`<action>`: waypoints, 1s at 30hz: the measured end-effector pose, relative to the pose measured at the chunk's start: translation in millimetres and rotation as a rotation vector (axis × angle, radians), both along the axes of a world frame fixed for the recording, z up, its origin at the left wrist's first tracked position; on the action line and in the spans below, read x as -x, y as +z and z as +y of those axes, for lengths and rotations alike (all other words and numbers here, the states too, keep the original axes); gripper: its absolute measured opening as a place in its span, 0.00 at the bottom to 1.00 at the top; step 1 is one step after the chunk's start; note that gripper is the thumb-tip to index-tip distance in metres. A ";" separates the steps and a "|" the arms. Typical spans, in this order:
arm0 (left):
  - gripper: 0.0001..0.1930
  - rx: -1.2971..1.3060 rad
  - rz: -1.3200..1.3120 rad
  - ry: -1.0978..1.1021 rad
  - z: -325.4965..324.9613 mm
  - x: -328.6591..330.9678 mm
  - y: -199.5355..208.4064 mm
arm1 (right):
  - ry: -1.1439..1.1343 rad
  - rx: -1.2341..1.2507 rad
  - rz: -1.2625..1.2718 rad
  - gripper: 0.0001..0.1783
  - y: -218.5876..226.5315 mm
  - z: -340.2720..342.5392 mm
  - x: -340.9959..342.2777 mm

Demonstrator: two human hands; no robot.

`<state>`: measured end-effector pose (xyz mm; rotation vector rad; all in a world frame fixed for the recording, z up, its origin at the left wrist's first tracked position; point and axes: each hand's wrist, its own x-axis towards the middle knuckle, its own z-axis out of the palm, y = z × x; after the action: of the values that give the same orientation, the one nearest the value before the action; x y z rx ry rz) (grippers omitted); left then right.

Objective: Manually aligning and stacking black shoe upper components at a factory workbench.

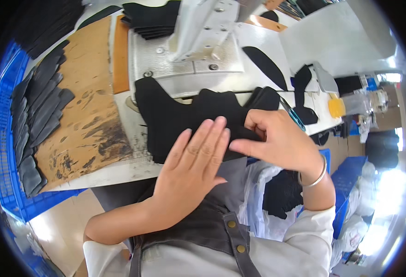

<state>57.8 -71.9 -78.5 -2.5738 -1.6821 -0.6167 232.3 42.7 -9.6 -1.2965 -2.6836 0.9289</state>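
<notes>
Spread along the near edge of the work table lies a cut black fabric piece (166, 124) with a notched outline. My left hand (189, 159) rests flat on it, fingers stretched out. Beside it, my right hand (277, 141) pinches the black fabric between thumb and bent fingers at the piece's right side. Behind the right knuckles shows the teal handle of a small tool (294, 115), perhaps scissors; whether it lies on the table or touches the hand, I cannot tell.
A silver machine (203, 41) stands just beyond the fabric, with stacked black pieces (152, 18) on its left. Overlapping dark pieces (41, 101) line a stained brown board (87, 97) by a blue crate (2, 138). More cut black pieces (265, 67) lie right, near a yellow-capped bottle (337, 107).
</notes>
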 end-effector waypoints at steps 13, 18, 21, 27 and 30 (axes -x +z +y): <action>0.39 -0.013 0.008 -0.031 0.8 1.6 -1.3 | -0.173 0.504 0.038 0.14 5.9 11.3 -22.3; 0.38 -0.034 -0.006 -0.023 2.5 0.8 -2.8 | -0.193 0.518 0.052 0.13 2.6 10.7 -24.9; 0.39 -0.071 0.103 -0.026 3.9 3.0 -6.8 | -0.212 0.495 0.059 0.13 1.5 9.3 -25.4; 0.29 -0.152 0.075 -0.013 5.7 2.4 -8.8 | -0.213 0.413 0.061 0.13 0.6 5.5 -25.5; 0.27 -0.162 0.030 -0.001 4.6 2.1 -7.2 | -0.167 0.342 0.059 0.14 2.2 3.0 -24.8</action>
<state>55.6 -67.3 -85.7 -2.4594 -1.5524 -0.6811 257.1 45.7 -7.4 -1.4933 -2.3992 1.4218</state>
